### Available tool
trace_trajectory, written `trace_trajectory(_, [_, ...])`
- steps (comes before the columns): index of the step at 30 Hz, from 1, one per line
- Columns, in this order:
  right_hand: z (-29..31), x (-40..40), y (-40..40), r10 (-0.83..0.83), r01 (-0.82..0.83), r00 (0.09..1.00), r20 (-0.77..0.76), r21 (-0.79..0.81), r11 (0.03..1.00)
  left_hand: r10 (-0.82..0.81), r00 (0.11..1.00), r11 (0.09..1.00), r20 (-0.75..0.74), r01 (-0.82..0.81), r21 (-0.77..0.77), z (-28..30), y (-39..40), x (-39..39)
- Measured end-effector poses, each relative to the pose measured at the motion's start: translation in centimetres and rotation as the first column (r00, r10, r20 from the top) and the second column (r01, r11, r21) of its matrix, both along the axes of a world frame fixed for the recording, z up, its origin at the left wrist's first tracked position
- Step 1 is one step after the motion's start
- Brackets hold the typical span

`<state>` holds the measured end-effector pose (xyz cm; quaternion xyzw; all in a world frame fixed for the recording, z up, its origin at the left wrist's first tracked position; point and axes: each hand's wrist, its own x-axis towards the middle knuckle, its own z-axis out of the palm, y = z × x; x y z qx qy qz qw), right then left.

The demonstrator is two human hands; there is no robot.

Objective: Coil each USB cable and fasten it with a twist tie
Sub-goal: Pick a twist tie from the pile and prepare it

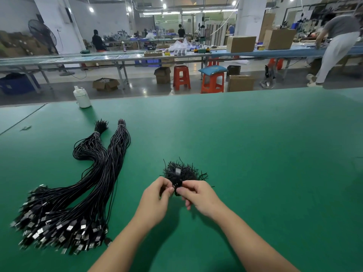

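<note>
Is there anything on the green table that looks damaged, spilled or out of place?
Nothing stands out. Two cable bundles lie tied on the table, the twist ties sit in one heap, and both hands, left hand and right hand, pinch something small and black.

— Where's the open room?
— Right half of the green mat-covered table [275, 154].
— And the left?
— Two tied bundles of black USB cables [94, 173]; a white plastic bottle [82, 98] stands at the far edge.
</note>
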<state>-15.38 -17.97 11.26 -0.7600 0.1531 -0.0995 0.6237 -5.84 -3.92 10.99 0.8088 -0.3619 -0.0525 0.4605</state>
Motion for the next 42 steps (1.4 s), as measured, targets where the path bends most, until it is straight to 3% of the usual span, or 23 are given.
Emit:
trace_trajectory(5, [-0.2, -0.3, 0.0, -0.05, 0.036, 0.993, -0.108, -0.121, 0.992, -0.054, 0.97, 0.999, 0.236, 0.052, 0.012, -0.4, -0.6, -0.3])
trace_trajectory(8, [-0.5, 0.0, -0.1, -0.062, 0.07, 0.99, -0.127, 0.058, 0.996, -0.143, 0.842, 0.989, 0.521, 0.096, 0.115, -0.9, -0.6, -0.1])
trace_trajectory(11, [-0.5, -0.1, 0.0, -0.047, 0.068, 0.992, -0.114, 0.191, 0.979, -0.184, 0.716, 0.978, 0.673, 0.069, 0.194, -1.6, -0.4, 0.1])
trace_trajectory(18, [-1.1, -0.8, -0.6, 0.067, -0.018, 0.99, -0.126, 0.356, 0.934, -0.166, 0.567, 0.986, 0.807, 0.123, 0.116, -2.2, -0.3, 0.1])
trace_trajectory(22, [-1.6, -1.4, -1.3, 0.086, -0.017, 0.988, -0.127, 0.469, 0.883, -0.13, 0.621, 0.991, 0.773, 0.112, 0.077, -3.8, -0.5, 0.4])
trace_trajectory(24, [-2.3, -1.7, -1.8, -0.034, 0.109, 0.979, -0.203, 0.375, 0.92, -0.101, 0.689, 0.994, 0.718, 0.042, 0.099, -5.1, -0.5, 0.7])
trace_trajectory(26, [-3.1, -2.1, -2.9, -0.185, 0.253, 0.936, -0.3, 0.206, 0.945, -0.094, 0.763, 0.974, 0.64, -0.061, 0.216, -6.5, 0.2, 1.4])
trace_trajectory(28, [-3.7, -2.7, -4.8, -0.348, 0.342, 0.858, -0.378, -0.085, 0.936, -0.08, 0.82, 0.927, 0.566, -0.148, 0.346, -7.8, 1.6, 2.5])
trace_trajectory(30, [-4.3, -3.3, -7.3, -0.495, 0.313, 0.772, -0.398, -0.441, 0.841, -0.076, 0.845, 0.882, 0.529, -0.191, 0.432, -9.0, 3.1, 3.4])
trace_trajectory(32, [-5.0, -3.9, -9.7, -0.616, 0.294, 0.689, -0.381, -0.63, 0.719, -0.058, 0.855, 0.864, 0.515, -0.215, 0.455, -9.7, 4.1, 3.8])
trace_trajectory(38, [-6.2, -4.6, -13.0, -0.695, 0.224, 0.598, -0.399, -0.749, 0.623, -0.015, 0.861, 0.879, 0.509, -0.231, 0.417, -9.9, 4.5, 3.4])
trace_trajectory(40, [-5.9, -4.6, -12.4, -0.743, 0.227, 0.598, -0.299, -0.827, 0.515, -0.006, 0.866, 0.877, 0.499, -0.235, 0.418, -9.9, 4.5, 3.4])
trace_trajectory(42, [-5.8, -4.2, -10.8, -0.729, 0.265, 0.662, -0.174, -0.856, 0.445, 0.003, 0.869, 0.874, 0.495, -0.243, 0.42, -10.0, 4.5, 3.4])
